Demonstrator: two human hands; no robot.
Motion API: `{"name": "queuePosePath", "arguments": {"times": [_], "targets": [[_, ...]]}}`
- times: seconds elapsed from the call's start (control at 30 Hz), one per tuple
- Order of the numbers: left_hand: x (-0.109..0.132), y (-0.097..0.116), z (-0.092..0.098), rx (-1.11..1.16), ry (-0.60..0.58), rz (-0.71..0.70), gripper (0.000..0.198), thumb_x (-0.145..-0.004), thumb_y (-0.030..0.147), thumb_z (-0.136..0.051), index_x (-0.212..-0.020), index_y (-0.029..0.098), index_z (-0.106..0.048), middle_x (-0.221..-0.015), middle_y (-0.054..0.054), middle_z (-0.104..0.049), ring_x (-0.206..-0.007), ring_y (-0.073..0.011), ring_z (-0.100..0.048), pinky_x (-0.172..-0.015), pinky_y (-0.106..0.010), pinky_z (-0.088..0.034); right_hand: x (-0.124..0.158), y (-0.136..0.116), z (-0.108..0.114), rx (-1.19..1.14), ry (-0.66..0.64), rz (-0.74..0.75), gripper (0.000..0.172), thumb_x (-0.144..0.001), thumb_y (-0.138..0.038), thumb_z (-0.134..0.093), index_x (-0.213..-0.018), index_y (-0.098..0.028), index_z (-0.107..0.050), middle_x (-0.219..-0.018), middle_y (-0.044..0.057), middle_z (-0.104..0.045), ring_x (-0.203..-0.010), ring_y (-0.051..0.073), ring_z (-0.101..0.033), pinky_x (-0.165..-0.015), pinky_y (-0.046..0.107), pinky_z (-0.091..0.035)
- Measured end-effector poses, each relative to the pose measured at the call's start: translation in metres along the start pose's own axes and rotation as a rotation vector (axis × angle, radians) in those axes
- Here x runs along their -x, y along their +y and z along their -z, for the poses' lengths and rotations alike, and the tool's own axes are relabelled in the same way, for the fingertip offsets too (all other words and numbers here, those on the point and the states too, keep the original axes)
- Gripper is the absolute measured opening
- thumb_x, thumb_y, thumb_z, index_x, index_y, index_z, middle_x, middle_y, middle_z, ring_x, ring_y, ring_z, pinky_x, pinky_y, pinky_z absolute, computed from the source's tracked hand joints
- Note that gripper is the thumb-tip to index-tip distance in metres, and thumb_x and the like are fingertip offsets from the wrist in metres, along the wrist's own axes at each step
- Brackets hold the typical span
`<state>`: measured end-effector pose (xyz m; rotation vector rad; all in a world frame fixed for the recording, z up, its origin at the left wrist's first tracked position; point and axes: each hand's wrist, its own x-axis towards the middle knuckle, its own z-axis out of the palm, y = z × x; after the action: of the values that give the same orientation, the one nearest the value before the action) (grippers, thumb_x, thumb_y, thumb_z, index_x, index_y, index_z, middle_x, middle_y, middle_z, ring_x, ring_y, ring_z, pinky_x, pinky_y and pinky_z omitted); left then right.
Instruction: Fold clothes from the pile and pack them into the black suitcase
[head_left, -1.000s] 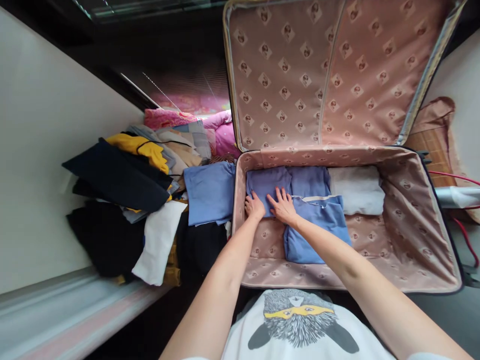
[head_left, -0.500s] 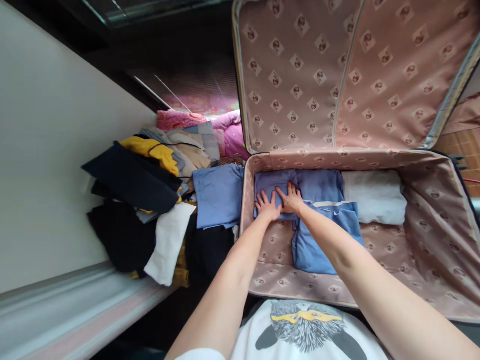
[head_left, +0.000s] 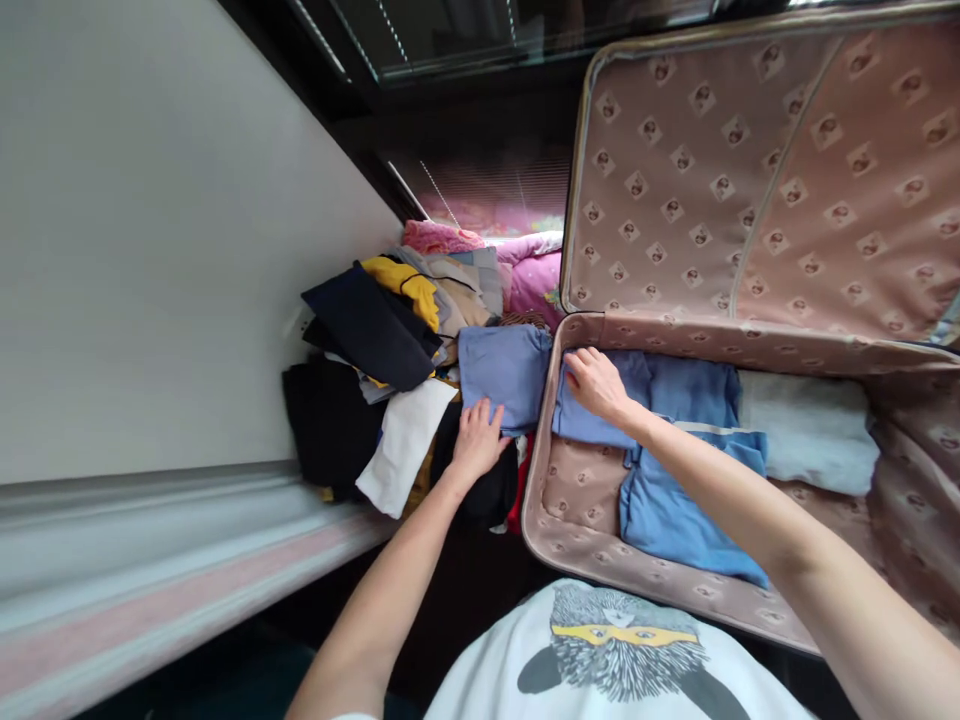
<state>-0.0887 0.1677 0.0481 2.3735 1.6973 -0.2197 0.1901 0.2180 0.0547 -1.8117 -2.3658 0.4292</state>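
The fingers (head_left: 480, 413) of your left hand (head_left: 474, 445) lie flat and slightly apart. Their tips touch the near edge of a folded blue shirt (head_left: 504, 365), and they grip nothing. That shirt sits outside the suitcase (head_left: 534, 500), just beside its left wall. The fingers (head_left: 583, 362) of your right hand (head_left: 600, 385) are close together and press flat on a folded blue top (head_left: 581, 425) in the back left corner of the suitcase; they clamp nothing either. Beside that top lies a brighter blue garment (head_left: 675, 500), and a white roll (head_left: 810, 440) lies to its right. The lid (head_left: 675, 180) stands open behind. Left of the folded blue shirt, a heap of clothes rests against the wall (head_left: 150, 250): a white cloth (head_left: 401, 445), a black cloth (head_left: 330, 420), a navy piece (head_left: 367, 325) and a yellow piece (head_left: 409, 285).
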Motion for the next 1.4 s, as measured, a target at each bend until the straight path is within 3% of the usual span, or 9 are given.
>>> {"name": "queuePosePath", "arguments": {"times": [0.1,0.27,0.43,0.6,0.73,0.87,1.2,1.3,1.4], "targets": [[0.009,0.01,-0.013,-0.06,-0.014,-0.039,0.056,-0.095,0.027,-0.065,-0.149,0.013,-0.057,-0.158,-0.025,-0.047,-0.151,-0.0401,-0.039,-0.124,-0.059,-0.027,-0.056,-0.042,0.006,-0.017,0.028,0.128,0.042,-0.1,-0.027,-0.052,-0.139,-0.015,-0.057,-0.135,0.02,-0.061,-0.125,0.032,-0.053,-0.104,0.045,-0.041],[0.025,0.018,-0.01,0.133,0.129,-0.032,0.038,-0.097,0.023,-0.06,-0.134,0.016,-0.066,-0.149,-0.02,-0.056,-0.145,-0.0346,-0.048,-0.123,-0.06,-0.03,-0.141,-0.07,-0.021,-0.025,-0.204,0.076,0.101,-0.081,-0.036,-0.08,-0.164,-0.017,-0.027,-0.166,0.026,-0.03,-0.153,0.043,-0.026,-0.115,0.062,-0.031],[0.071,0.005,-0.002,0.413,0.327,-0.062,0.031,-0.098,0.019,-0.057,-0.127,0.019,-0.068,-0.14,-0.017,-0.06,-0.131,-0.0295,-0.059,-0.109,-0.051,-0.051,-0.167,-0.075,-0.029,0.036,-0.368,0.026,0.094,-0.072,-0.038,-0.087,-0.153,-0.011,-0.046,-0.143,0.027,-0.057,-0.139,0.044,-0.047,-0.112,0.062,-0.036],[0.112,-0.015,0.0,0.592,0.476,-0.009,0.027,-0.099,0.016,-0.055,-0.122,0.02,-0.07,-0.134,-0.014,-0.063,-0.122,-0.0252,-0.065,-0.103,-0.043,-0.058,-0.139,-0.091,-0.003,0.12,-0.369,0.178,0.044,-0.082,-0.029,-0.074,-0.123,-0.014,-0.069,-0.121,0.019,-0.069,-0.115,0.034,-0.063,-0.097,0.043,-0.045],[0.123,-0.03,-0.003,0.623,0.555,0.038,0.025,-0.1,0.018,-0.055,-0.119,0.021,-0.07,-0.129,-0.012,-0.065,-0.115,-0.0228,-0.069,-0.097,-0.039,-0.062,-0.074,-0.103,0.0,0.23,-0.085,0.35,0.038,-0.098,-0.022,-0.054,-0.135,-0.018,-0.062,-0.136,0.02,-0.06,-0.117,0.032,-0.055,-0.097,0.042,-0.04],[0.119,-0.036,-0.01,0.594,0.581,0.043,0.023,-0.098,0.018,-0.056,-0.114,0.022,-0.072,-0.124,-0.011,-0.067,-0.116,-0.0241,-0.069,-0.099,-0.041,-0.062,-0.02,-0.114,-0.019,0.291,-0.131,0.453,0.037,-0.105,-0.017,-0.034,-0.129,-0.015,-0.063,-0.115,0.018,-0.065,-0.104,0.029,-0.055,-0.093,0.041,-0.039],[0.097,-0.031,-0.014,0.606,0.56,0.05,0.025,-0.099,0.02,-0.053,-0.117,0.021,-0.071,-0.123,-0.013,-0.068,-0.118,-0.0246,-0.068,-0.105,-0.044,-0.057,-0.023,-0.141,-0.024,0.28,-0.144,0.181,0.045,-0.101,-0.009,-0.031,-0.133,-0.006,-0.061,-0.124,0.025,-0.064,-0.115,0.034,-0.057,-0.091,0.042,-0.045],[0.089,-0.036,-0.009,0.69,0.558,0.125,0.041,-0.096,0.025,-0.061,-0.137,0.021,-0.06,-0.133,-0.015,-0.064,-0.128,-0.0274,-0.063,-0.105,-0.045,-0.057,-0.015,-0.145,0.002,0.227,-0.151,0.222,0.043,-0.102,-0.012,-0.032,-0.133,-0.012,-0.061,-0.111,0.021,-0.07,-0.117,0.035,-0.055,-0.091,0.041,-0.045],[0.073,-0.043,0.011,0.783,0.57,0.194,0.093,-0.08,0.035,-0.084,-0.158,0.022,-0.036,-0.152,-0.02,-0.05,-0.143,-0.0331,-0.051,-0.108,-0.048,-0.054,0.006,-0.144,0.051,0.14,-0.16,0.326,0.038,-0.098,-0.014,-0.043,-0.131,-0.015,-0.062,-0.106,0.017,-0.071,-0.114,0.032,-0.055,-0.093,0.039,-0.045]]}}
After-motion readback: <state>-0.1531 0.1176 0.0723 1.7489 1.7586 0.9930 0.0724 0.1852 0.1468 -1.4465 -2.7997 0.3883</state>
